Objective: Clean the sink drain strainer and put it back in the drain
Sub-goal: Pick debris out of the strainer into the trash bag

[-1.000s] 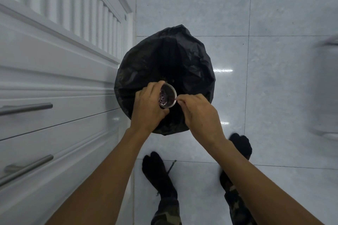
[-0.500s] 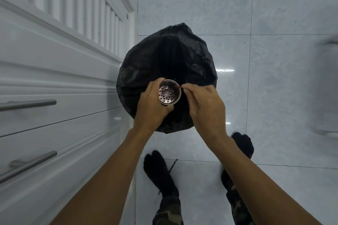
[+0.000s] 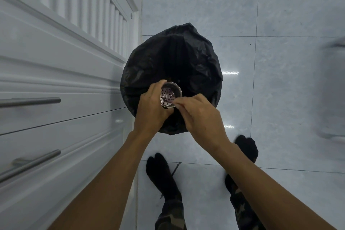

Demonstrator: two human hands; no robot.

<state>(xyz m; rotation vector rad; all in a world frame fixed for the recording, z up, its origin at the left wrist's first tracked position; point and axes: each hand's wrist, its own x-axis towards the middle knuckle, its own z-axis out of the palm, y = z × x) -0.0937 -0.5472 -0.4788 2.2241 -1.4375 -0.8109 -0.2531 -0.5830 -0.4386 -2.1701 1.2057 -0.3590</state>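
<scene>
My left hand [image 3: 152, 108] grips a small round metal drain strainer [image 3: 170, 94], a perforated cup tilted so its holed inside faces me. It is held over the open mouth of a bin lined with a black bag [image 3: 171, 61]. My right hand [image 3: 199, 114] sits just right of the strainer, its thumb and fingertips pinched together at the rim. Whether a scrap is between those fingertips is too small to tell.
White cabinet drawers [image 3: 56, 84] with metal bar handles [image 3: 29, 101] run along the left. The bin stands on glossy pale floor tiles [image 3: 280, 89]. My feet in black socks [image 3: 160, 175] are just behind the bin. A blurred white object [image 3: 334, 91] sits at the right edge.
The strainer has turned in my left hand, showing its holed inside more squarely. My right fingertips drew away from the rim, then returned to it pinched.
</scene>
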